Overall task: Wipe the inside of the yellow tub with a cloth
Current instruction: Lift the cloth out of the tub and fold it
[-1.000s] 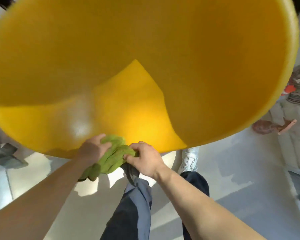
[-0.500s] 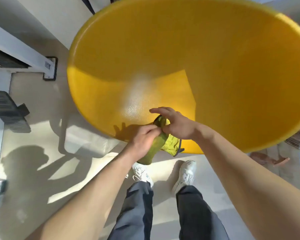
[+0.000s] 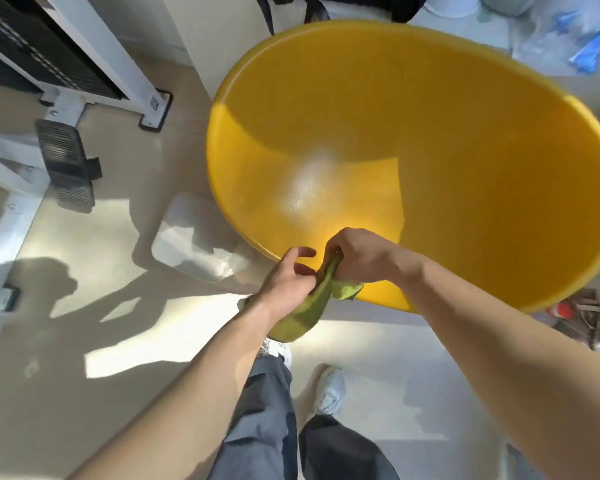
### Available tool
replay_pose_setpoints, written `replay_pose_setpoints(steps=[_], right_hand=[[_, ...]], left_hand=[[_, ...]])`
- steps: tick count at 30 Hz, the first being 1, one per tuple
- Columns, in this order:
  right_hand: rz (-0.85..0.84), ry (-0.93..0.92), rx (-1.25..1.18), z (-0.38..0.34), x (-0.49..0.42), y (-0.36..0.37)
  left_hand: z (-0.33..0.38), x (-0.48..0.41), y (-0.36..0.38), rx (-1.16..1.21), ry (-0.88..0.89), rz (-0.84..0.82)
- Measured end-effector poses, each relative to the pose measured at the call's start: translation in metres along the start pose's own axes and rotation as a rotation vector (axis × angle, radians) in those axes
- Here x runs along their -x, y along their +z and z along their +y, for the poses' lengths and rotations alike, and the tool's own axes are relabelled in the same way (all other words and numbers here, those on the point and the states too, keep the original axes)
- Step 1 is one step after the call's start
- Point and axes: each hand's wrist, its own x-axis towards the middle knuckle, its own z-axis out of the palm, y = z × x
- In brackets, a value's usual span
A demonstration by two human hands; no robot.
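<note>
A large round yellow tub (image 3: 430, 161) fills the upper right of the head view, its inside facing me and lit in part by sun. A green cloth (image 3: 309, 306) hangs bunched just in front of the tub's near rim. My right hand (image 3: 357, 254) grips the cloth's top end at the rim. My left hand (image 3: 288, 278) holds the cloth lower down, with its fingers partly spread around the fabric. Nothing lies inside the tub.
A white metal frame with a black panel (image 3: 66, 64) stands at the upper left. A clear plastic box (image 3: 194, 237) lies on the pale floor beside the tub. Clear bags (image 3: 561, 32) sit behind the tub. My legs and white shoes (image 3: 326, 393) are below.
The view has swung back, so the tub sits farther right and more floor shows. Both hands have drawn the cloth out long, and my left hand's fingers have loosened.
</note>
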Motion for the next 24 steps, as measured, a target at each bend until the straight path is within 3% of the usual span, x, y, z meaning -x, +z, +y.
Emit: replay_pose_setpoints(steps=[2,5,12,14,17,20,24], right_hand=[[0.141,-0.054,-0.107,-0.008,0.020,-0.007],[0.285,-0.062,-0.084,-0.021,0.054,-0.031],[0.500,-0.006,0.036,-0.074,0.132,-0.081],[0.547,-0.009,0.017,-0.094,0.150,-0.093],[0.543,-0.083,0.033,-0.120,0.174,-0.110],[0.458,-0.121,0.157,-0.131,0.190,-0.120],[0.376,0.009,0.203,-0.125,0.190,-0.101]], left_hand=[[0.015,0.017,-0.002,0.095,-0.012,-0.118],[0.046,0.047,-0.018,0.044,0.092,-0.087],[0.109,0.135,-0.060,-0.494,0.507,0.468],[0.123,0.158,-0.069,-0.465,0.530,0.560],[0.133,0.195,-0.091,-0.255,0.518,0.518],[0.142,0.231,-0.128,-0.325,0.637,0.517],[0.156,0.266,-0.185,-0.246,0.658,0.584]])
